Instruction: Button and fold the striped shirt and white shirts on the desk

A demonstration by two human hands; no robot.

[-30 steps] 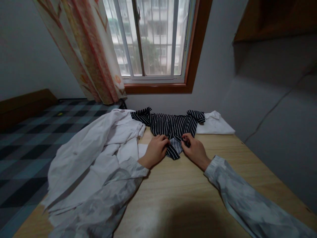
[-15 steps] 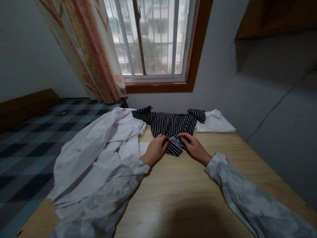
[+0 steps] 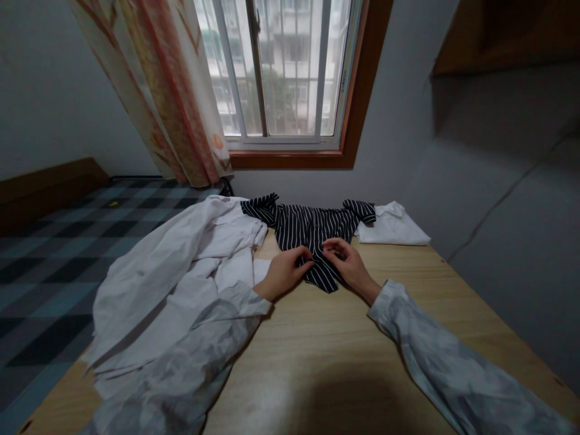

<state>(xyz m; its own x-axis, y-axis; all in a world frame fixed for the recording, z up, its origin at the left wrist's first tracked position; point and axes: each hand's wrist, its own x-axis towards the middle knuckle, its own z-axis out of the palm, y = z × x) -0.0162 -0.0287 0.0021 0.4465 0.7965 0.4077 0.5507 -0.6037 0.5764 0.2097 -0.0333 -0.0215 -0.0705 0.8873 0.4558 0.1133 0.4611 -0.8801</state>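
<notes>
A black shirt with white stripes [image 3: 312, 223] lies spread on the wooden table, its short sleeves stretched to both sides and its lower end tapering towards me. My left hand [image 3: 284, 273] is over the lower left edge, thumb and fingers apart with no cloth visibly pinched between them. Opposite it, my right hand [image 3: 350, 266] is at the lower right edge, fingers loosely bent and parted from the thumb. Between the hands, the striped lower end [image 3: 322, 278] lies face up. Whether the fingertips touch the fabric I cannot tell.
A rumpled white garment [image 3: 181, 260] covers the table's left side. Beyond the right sleeve lies a folded white garment [image 3: 392, 226]. The wooden table [image 3: 326, 350] borders a bed with a checked cover [image 3: 58, 278]. A window [image 3: 281, 72] and curtain [image 3: 176, 90] are behind.
The shirt's lower end, earlier turned up with its grey inside showing between my hands, now lies with the stripes up. My fingers have loosened from the cloth.
</notes>
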